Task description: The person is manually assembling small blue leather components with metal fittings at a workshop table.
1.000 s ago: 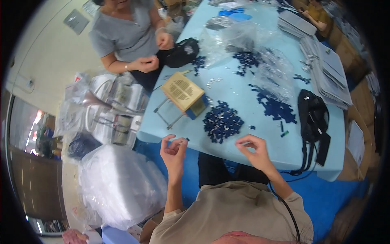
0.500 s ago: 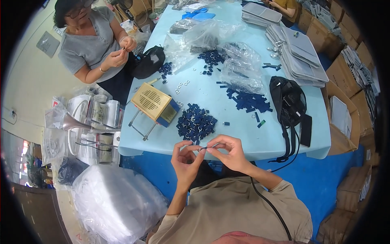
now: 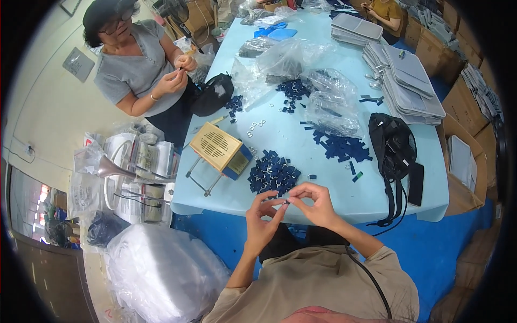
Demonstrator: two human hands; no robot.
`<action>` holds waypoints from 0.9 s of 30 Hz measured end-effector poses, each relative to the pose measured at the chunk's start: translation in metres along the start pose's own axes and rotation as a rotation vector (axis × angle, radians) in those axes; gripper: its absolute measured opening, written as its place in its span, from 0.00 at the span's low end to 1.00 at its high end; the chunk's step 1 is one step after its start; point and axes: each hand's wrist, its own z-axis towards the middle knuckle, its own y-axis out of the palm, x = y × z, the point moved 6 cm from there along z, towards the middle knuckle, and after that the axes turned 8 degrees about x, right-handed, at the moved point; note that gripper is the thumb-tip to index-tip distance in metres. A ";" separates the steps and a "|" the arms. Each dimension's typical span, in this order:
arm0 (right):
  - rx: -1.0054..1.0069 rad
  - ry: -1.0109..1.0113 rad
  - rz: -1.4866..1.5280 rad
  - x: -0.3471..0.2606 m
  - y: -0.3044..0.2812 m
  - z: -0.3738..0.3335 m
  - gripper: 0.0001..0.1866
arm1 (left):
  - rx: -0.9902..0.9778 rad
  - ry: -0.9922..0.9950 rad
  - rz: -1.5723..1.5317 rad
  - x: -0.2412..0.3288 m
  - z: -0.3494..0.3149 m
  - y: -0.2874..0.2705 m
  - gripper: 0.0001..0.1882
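Just off the table's near edge, my left hand [image 3: 260, 222] and my right hand [image 3: 319, 206] meet at the fingertips. Between them they pinch a small dark tab [image 3: 285, 202], mostly covered by the fingers. Right beyond my hands lies a heap of navy fabric tabs [image 3: 273, 173], with pale metal rings showing among them. A single tab [image 3: 312, 177] rests to the right of this heap. Loose metal rings [image 3: 256, 128] lie farther back, and flat navy strips [image 3: 344, 148] are spread out to the right.
A yellow-and-blue box device [image 3: 218, 148] stands left of the heap. Black mesh bag [image 3: 392, 145], phone [image 3: 415, 184] and stacked grey panels [image 3: 406, 81] line the right side. Plastic bags [image 3: 334, 102] cover the middle. A co-worker [image 3: 142, 64] stands at left, handling something small.
The whole view has shifted, so the scene sits lower and farther right. Both hands stay pinched together; the ring seen between the fingertips earlier is now hard to make out.
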 end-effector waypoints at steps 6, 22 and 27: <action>0.036 0.022 -0.238 0.038 -0.019 0.053 0.15 | -0.091 0.390 0.570 0.009 0.078 0.009 0.08; 0.340 -0.268 -1.070 0.011 -0.153 0.046 0.16 | -0.367 0.344 1.924 -0.093 0.239 0.072 0.07; 0.345 -0.290 -1.121 0.033 -0.163 0.064 0.13 | -0.304 0.533 1.790 -0.097 0.244 0.064 0.07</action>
